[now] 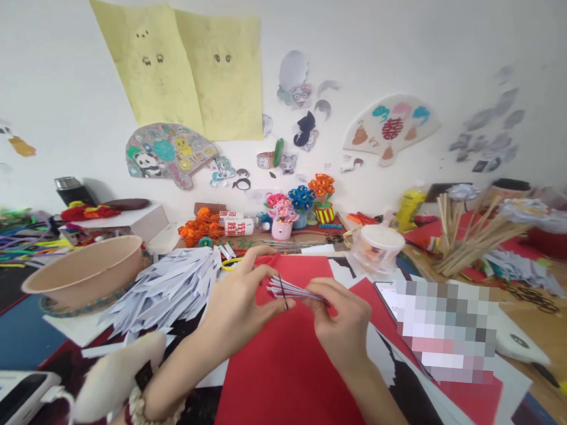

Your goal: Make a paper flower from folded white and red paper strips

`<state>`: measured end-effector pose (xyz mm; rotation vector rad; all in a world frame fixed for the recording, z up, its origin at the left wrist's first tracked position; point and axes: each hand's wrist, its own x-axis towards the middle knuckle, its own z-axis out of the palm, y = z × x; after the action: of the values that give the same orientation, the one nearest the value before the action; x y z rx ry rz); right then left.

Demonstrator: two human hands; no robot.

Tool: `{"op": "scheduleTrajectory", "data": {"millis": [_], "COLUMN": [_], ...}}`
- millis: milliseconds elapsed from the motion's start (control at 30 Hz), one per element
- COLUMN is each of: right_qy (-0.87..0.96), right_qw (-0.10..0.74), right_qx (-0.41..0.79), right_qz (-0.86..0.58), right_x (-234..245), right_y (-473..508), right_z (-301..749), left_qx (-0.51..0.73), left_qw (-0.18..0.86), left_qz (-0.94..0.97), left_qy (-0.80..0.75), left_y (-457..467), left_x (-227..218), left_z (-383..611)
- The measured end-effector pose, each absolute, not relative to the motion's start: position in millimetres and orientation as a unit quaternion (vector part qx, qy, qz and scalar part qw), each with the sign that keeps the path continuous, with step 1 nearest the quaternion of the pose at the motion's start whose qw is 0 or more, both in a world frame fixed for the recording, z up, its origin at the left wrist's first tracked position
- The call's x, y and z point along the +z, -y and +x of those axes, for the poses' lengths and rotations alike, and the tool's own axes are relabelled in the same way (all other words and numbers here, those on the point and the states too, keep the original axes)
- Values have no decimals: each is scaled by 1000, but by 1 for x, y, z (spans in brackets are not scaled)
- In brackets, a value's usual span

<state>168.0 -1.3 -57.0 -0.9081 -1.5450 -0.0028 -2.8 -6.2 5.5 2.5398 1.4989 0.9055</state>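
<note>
My right hand (341,316) pinches a small bundle of folded white paper strips (301,291), whose ends fan out to the left. Between the thumb and forefinger of my left hand (243,296), a thin black rubber band (282,290) is stretched upright across the fanned end. Whether it goes all the way around the bundle I cannot tell. Below both hands lies a large sheet of red paper (290,377). To the left of my left hand is a big pile of white paper strips (169,289).
At the left stand a beige bowl (87,272) and a white device (4,397) with a cable. A phone (387,296) lies on papers at the right. Behind are pipe-cleaner flowers (301,201), a lidded plastic tub (376,246), wooden sticks (472,237) and black rubber bands (532,297).
</note>
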Motion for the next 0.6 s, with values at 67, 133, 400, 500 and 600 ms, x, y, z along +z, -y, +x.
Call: {"op": "scheduleTrajectory", "data": {"millis": [67, 133, 400, 500, 600], "right_qy": [669, 663, 642, 626, 627], "right_qw": [630, 630, 602, 602, 582], "right_qx": [34, 74, 233, 259, 297], "right_qz": [-393, -397, -413, -422, -424], "right_x": [-55, -53, -56, -56, -54], "right_y": [2, 2, 0, 0, 0], "right_z": [167, 167, 169, 168, 168], "left_qx": [329, 355, 415, 424, 418], "left_qw": [91, 141, 306, 354, 396], "left_qz": [815, 799, 716, 681, 666], "left_qy": [-468, -464, -471, -480, -474], "left_y": [5, 4, -5, -8, -9], "left_x": [5, 6, -10, -16, -18], "left_z": [1, 5, 19, 19, 15]}}
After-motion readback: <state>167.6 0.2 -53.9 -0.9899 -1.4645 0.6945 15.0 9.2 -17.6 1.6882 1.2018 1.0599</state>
